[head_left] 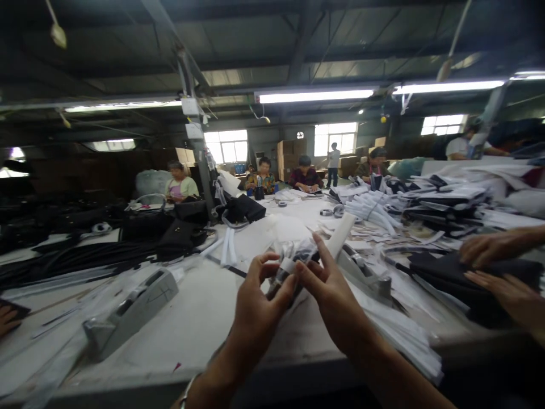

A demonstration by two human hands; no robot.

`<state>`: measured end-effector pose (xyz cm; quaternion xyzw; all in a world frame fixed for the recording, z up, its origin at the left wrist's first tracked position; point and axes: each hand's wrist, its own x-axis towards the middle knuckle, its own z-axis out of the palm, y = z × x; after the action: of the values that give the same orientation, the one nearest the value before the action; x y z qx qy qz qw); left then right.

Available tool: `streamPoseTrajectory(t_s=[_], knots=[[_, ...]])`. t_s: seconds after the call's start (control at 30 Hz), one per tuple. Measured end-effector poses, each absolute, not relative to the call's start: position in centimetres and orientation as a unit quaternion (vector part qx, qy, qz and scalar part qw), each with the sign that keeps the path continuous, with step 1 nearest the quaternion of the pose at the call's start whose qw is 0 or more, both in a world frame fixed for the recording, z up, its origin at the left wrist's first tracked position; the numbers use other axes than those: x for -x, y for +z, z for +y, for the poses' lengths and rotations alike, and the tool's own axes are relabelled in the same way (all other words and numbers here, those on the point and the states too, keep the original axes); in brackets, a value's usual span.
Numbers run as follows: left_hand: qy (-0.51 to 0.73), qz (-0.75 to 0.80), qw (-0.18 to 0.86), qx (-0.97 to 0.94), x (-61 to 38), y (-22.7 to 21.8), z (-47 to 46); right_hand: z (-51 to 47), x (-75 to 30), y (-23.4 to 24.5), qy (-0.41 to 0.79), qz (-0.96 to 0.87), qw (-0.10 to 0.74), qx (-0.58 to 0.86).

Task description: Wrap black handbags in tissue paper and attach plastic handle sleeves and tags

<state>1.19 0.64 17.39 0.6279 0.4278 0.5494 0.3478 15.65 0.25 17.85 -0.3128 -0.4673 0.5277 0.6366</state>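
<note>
In front of me, my left hand (264,298) pinches a dark, shiny piece with a white wrap (287,264) round it, between thumb and curled fingers. My right hand (330,292) closes on the same piece from the other side, its index finger pointing up. Clear crinkled plastic shows above the fingertips; what exactly the piece is, I cannot make out. A white foam strip (342,234) slants up just behind my right hand, and its lower end is hidden. A grey tape dispenser (368,275) stands right of that hand.
Another tape dispenser (131,312) stands at left. White foam tubes (400,329) lie at the table's front right. Black bags (244,209) and piled material (451,199) lie farther back. A co-worker's hands (498,272) rest on black fabric at right; another hand (7,319) shows far left.
</note>
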Motion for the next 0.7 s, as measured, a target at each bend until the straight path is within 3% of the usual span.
streamPoseTrajectory(t_s=[0.27, 0.43, 0.6, 0.7], knots=[[0.573, 0.362, 0.396, -0.62, 0.0, 16.4, 0.5, 0.8, -17.4, 15.2, 0.458, -0.451, 0.65, 0.405], [0.553, 0.474, 0.408, -0.551, 4.4, 15.2, 6.3, -0.7, -18.4, 13.6, 0.472, -0.459, 0.607, 0.445], [0.431, 0.425, 0.553, -0.573, 3.5, 13.6, 10.3, 0.5, -19.1, 13.8, 0.543, -0.499, 0.54, 0.407], [0.418, 0.384, 0.603, -0.561, 2.3, 13.1, 10.7, 3.4, -19.9, 15.1, 0.547, -0.573, 0.502, 0.347]])
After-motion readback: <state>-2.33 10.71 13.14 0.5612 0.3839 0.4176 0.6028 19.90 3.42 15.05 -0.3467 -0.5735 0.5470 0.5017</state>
